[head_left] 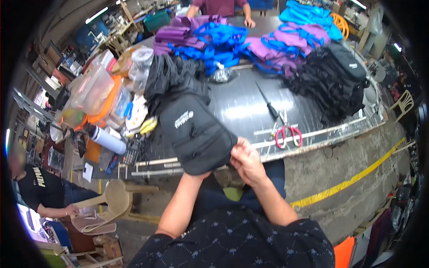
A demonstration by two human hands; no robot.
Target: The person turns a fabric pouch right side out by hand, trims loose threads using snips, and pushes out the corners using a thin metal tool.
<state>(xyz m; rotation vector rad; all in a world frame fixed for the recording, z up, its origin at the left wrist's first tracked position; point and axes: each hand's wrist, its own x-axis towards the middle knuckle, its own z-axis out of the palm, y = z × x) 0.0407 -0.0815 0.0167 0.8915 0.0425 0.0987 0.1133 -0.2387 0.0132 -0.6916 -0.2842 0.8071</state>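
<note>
A small black bag (203,144) with white lettering and a front zip pocket is held up over the table's near edge. My right hand (246,161) is closed, its thumb and fingers pinching the bag's right edge. From below, my left hand (198,174) holds the bag's bottom end; its fingers are mostly hidden behind the fabric. Just behind the bag lies a pile of black bags (172,76). Red-handled scissors (288,134) rest to the right of my right hand, and a dark pointed tool (270,109) lies beyond them.
Purple and blue fabric bags (214,40) are heaped at the table's far side, with more black bags (333,80) at right. Plastic boxes (94,94), a bottle (107,140) and a calculator (130,156) crowd the left. Co-workers stand opposite (219,6) and at left (49,187), beside a chair (117,196).
</note>
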